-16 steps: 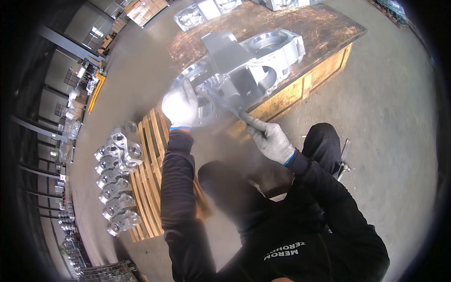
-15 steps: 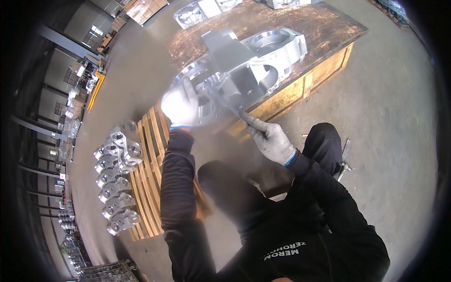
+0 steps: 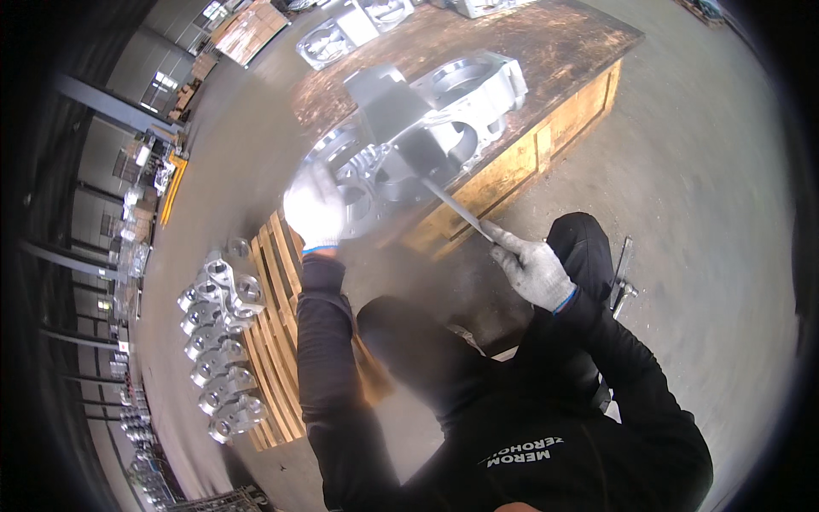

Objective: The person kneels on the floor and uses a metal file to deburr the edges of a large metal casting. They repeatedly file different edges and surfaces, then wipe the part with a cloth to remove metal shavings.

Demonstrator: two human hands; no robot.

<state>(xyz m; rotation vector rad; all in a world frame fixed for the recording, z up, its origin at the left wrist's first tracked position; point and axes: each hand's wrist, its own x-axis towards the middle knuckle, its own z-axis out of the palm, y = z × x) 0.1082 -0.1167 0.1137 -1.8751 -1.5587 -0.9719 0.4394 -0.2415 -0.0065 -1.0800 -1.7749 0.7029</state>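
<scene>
A large silver machined metal part (image 3: 392,107) with round bores lies near the front edge of a wooden workbench (image 3: 580,47). My left hand (image 3: 314,207), in a white glove, is closed at the left end of the part; glare washes out its fingers. My right hand (image 3: 536,271), gloved too, grips the near end of a long thin grey file-like bar (image 3: 452,203). The bar slants up and left from my fingers, its far end reaching the lower openings of the part.
More silver metal parts (image 3: 341,36) stand at the bench's far side. At left, a slatted wooden pallet (image 3: 277,358) lies by a row of several similar metal parts (image 3: 223,367). A metal tool (image 3: 623,290) is on the floor beside my right knee.
My right hand has drawn back down and to the right with the bar, and more of the bar shows. My left hand stays at the part's left end. The view has shifted slightly.
</scene>
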